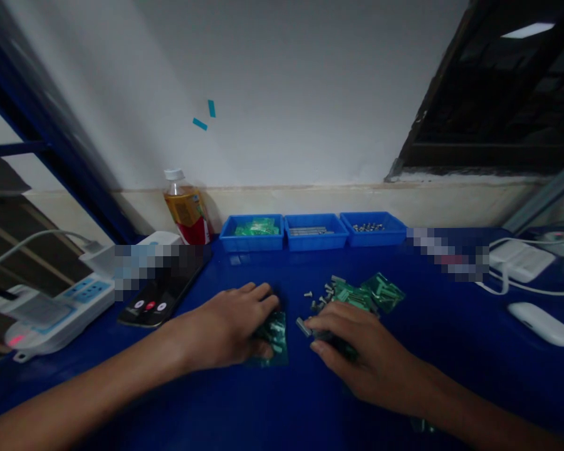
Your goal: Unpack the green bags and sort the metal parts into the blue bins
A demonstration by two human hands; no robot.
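Worktop: one smooth blue surface beneath both hands, backed by a pale wall.
Left hand: fingers curled over one green pouch of shiny, see-through film, lying flat with small pale pieces inside; whether it is pinched, I cannot tell.
Right hand: thumb and fingers bent, a narrow gap between; one short grey metal cylinder lies at the forefinger's tip; whether it is gripped, I cannot tell.
Heap: just beyond the right hand, loose silver screws, too many to count, beside piled green packets, glossy and crinkled; one screw lies apart, towards the left hand.
Bins: three shallow blue boxes in a row, beyond both hands; left bin, green packets; middle bin, slim silver rods; right bin, small metal pieces.
Left of the left hand: one black phone, one white power strip, one clear bottle with amber drink.
Right of the right hand: one rounded white case.
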